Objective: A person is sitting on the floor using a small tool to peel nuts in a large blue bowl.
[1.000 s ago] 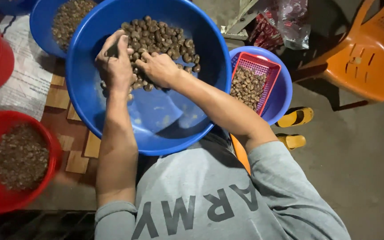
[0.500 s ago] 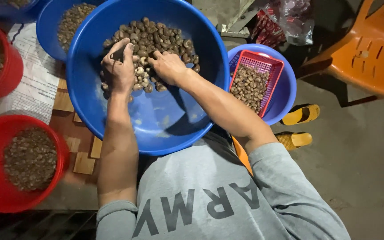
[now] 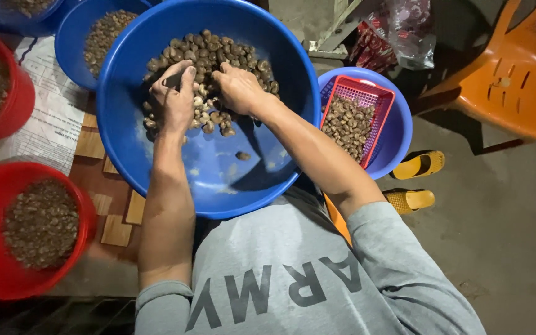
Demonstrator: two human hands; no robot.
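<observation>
Left hand (image 3: 174, 102) is clutching a dark tool | right hand (image 3: 238, 87) is lying loosely curled on nuts (image 3: 218, 53) | you're handling light, hard, rolling pieces; scoop from below.

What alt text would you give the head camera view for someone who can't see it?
Seen from above, a person's left hand and right hand dig into a pile of brown nuts in a large blue basin. Red tubs sit left; a red basket of nuts sits right.
</observation>
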